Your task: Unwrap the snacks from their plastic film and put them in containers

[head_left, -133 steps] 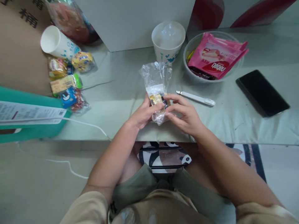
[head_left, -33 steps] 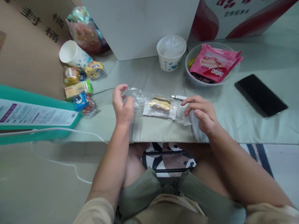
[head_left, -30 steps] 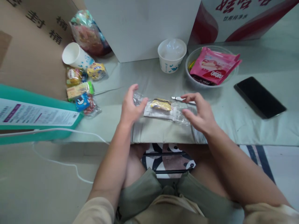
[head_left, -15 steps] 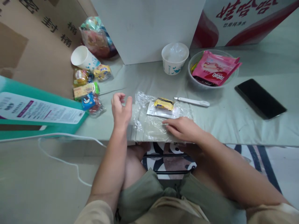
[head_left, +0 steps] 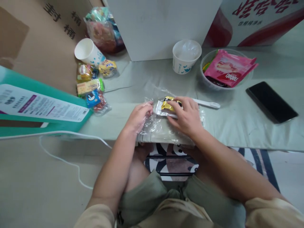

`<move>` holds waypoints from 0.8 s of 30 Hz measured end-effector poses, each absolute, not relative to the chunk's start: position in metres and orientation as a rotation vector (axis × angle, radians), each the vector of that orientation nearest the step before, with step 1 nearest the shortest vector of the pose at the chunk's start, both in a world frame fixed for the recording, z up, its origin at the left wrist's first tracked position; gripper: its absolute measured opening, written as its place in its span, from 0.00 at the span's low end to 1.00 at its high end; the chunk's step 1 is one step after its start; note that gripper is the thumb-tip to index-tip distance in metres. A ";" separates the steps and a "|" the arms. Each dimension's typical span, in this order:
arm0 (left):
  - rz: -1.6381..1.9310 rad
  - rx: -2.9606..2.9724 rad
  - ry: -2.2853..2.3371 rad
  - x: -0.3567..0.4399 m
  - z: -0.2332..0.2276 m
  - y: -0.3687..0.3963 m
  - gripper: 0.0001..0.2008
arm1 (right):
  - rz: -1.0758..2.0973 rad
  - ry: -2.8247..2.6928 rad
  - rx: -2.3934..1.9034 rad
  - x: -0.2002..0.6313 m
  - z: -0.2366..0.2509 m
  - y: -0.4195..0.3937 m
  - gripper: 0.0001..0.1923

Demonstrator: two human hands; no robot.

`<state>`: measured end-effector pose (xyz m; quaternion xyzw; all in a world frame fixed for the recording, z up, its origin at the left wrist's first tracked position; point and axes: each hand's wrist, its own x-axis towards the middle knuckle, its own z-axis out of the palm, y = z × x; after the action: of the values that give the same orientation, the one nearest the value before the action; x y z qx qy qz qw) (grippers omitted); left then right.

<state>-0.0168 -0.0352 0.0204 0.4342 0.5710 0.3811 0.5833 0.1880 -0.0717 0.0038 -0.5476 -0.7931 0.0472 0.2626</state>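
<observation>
both hands (head_left: 187, 115) press (flat) on snack bag (head_left: 163, 125).

right hand (head_left: 187, 117) now on yellow snack (head_left: 169, 104), left hand (head_left: 139, 115) pressing bag (head_left: 163, 128)

Both hands lie close together at the near edge of the tabletop (head_left: 237, 126), on a clear plastic bag (head_left: 163, 128). Directly beyond the fingers (head_left: 174, 104) of the right hand (head_left: 186, 115) lies a white pen-like tool (head_left: 206, 104), almost touching them. Further beyond stand a paper cup (head_left: 186, 56) and a bowl of pink packets (head_left: 226, 68), in front of a white box (head_left: 163, 28). To the right of the fingers the cloth is free until the black phone (head_left: 272, 102). To the left of the left hand (head_left: 139, 115) fingers there is a free strip, then a heap of small snacks (head_left: 93, 90) and a green box (head_left: 40, 107). Between heap and cup an open lane goes to the white box.
</observation>
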 end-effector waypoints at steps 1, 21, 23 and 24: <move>0.915 0.922 1.244 -0.014 0.022 -0.034 0.13 | 0.174 -2.181 -1.468 0.188 0.003 -0.071 0.27; 1.037 0.436 1.139 -0.017 0.030 -0.015 0.15 | 0.450 -1.311 -1.370 0.247 0.028 -0.055 0.17; 1.038 0.422 1.147 -0.015 0.031 -0.015 0.15 | 0.266 -1.242 -1.310 0.266 0.043 -0.048 0.19; 1.034 0.423 1.144 -0.015 0.032 -0.015 0.14 | 0.161 -1.242 -1.306 0.278 0.051 -0.042 0.20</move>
<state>-0.0150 -0.0148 0.0317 0.1898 0.5129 0.4635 0.6972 0.2781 -0.0420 0.0513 -0.5675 -0.5396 0.0701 0.6180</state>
